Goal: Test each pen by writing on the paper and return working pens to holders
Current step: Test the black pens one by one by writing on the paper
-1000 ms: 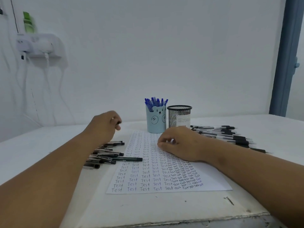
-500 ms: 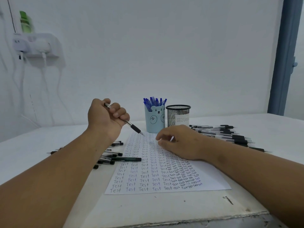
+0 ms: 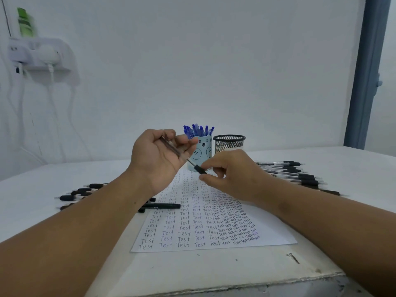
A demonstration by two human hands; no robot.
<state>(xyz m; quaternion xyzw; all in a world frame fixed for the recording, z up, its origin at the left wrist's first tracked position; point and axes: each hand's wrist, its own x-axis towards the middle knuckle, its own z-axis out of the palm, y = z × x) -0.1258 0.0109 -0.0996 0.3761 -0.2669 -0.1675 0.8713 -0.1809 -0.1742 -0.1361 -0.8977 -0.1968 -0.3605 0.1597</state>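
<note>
White walls stand behind a white table (image 3: 214,273). On the table lies a sheet of paper (image 3: 272,232) with the word "Test" written on it many times. At the far end of the paper stand two cups, just beside each other. The blue cup (image 3: 202,151) has a bear face on it and is full of blue pens (image 3: 198,130). What is in the black mesh cup (image 3: 229,142) cannot be seen. The left hand (image 3: 158,156) is raised above the paper, and its fingers curl around a black pen (image 3: 182,154). The right hand (image 3: 233,174) pinches the tip end of that same pen. More black pens lie in a pile on the left (image 3: 85,192) and in another pile on the right (image 3: 293,173).
</note>
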